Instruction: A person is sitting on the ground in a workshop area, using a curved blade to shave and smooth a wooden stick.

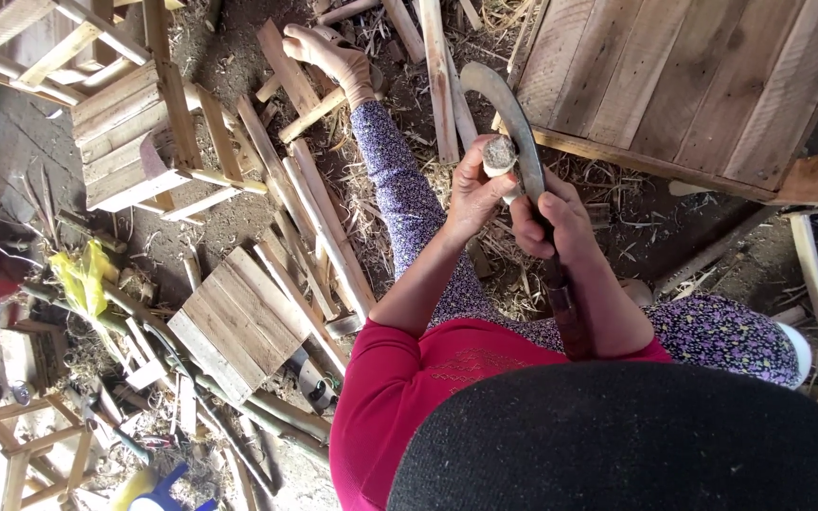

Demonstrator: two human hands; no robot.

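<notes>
Close below the camera, the right hand point(556, 222) is wrapped tight around the handle of a long curved knife point(513, 123), whose blade rises away and hooks left at its tip. Just beside it, the left hand point(473, 194) pinches a short wooden peg point(499, 154) between thumb and fingers, with the peg's cut end facing up and touching the inner edge of the blade. By the look of it, the step in hand is trimming the peg's end; the next stroke calls for a steady hold and the thumb kept off the edge. The peg is pale, stubby and round, with a rough, fibrous end. Beyond the hands, one leg in flowered trousers point(400, 189) stretches to a bare foot point(328, 57) among loose slats point(319, 218). Farther right lies a plank panel point(693, 76); left, a small slatted crate point(130, 132).
</notes>
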